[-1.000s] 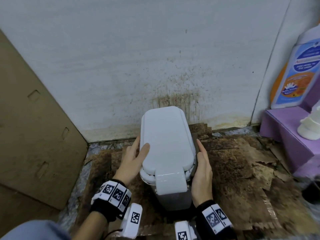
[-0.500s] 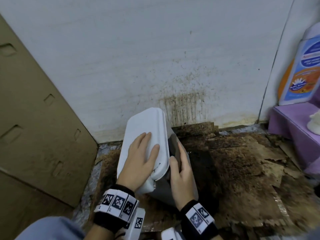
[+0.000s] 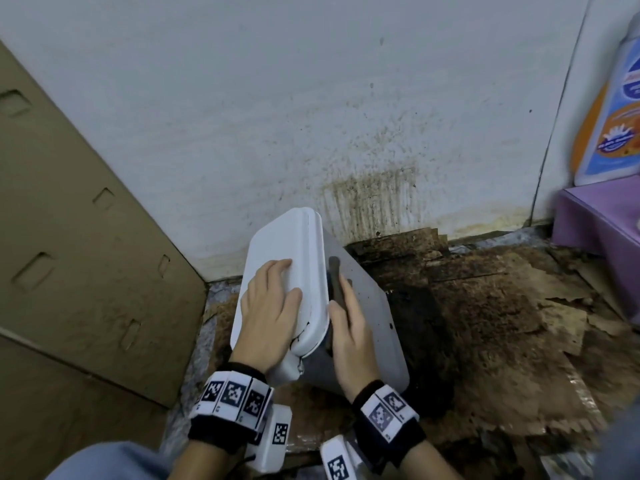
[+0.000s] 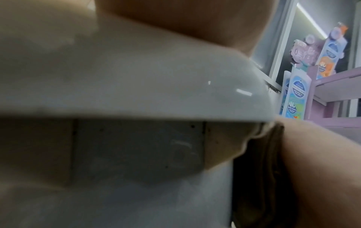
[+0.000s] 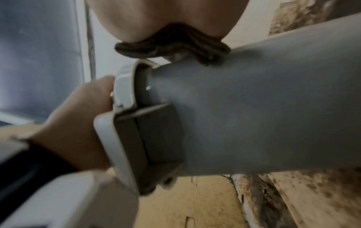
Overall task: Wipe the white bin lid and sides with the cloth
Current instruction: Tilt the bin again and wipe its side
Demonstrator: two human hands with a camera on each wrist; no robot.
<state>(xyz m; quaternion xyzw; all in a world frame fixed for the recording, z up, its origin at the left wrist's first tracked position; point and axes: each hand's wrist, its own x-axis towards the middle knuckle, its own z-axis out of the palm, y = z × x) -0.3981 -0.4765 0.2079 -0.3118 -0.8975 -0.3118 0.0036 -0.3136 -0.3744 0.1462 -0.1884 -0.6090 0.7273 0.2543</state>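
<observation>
Stained cardboard floor [image 3: 491, 327]: white plastic bin [image 3: 367, 327] tilted left; our left hand [image 3: 268, 317] flat on its lid [image 3: 287, 244], right hand [image 3: 349, 330] pressing dark cloth [image 3: 335, 282] against its side.

Left hand [image 3: 268, 311] lies flat, fingers spread, palm down. Right hand [image 3: 349, 336] presses alongside, fingers straight. Both wrists wear marker bands.

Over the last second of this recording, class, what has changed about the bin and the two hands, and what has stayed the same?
The white bin was upright; it now tilts to the person's left, lid leaning toward the cardboard. The left hand moved from the lid's edge onto its top, fingers flat. The right hand stays on the bin's right side, pressing the dark cloth there. The lid remains closed.
</observation>
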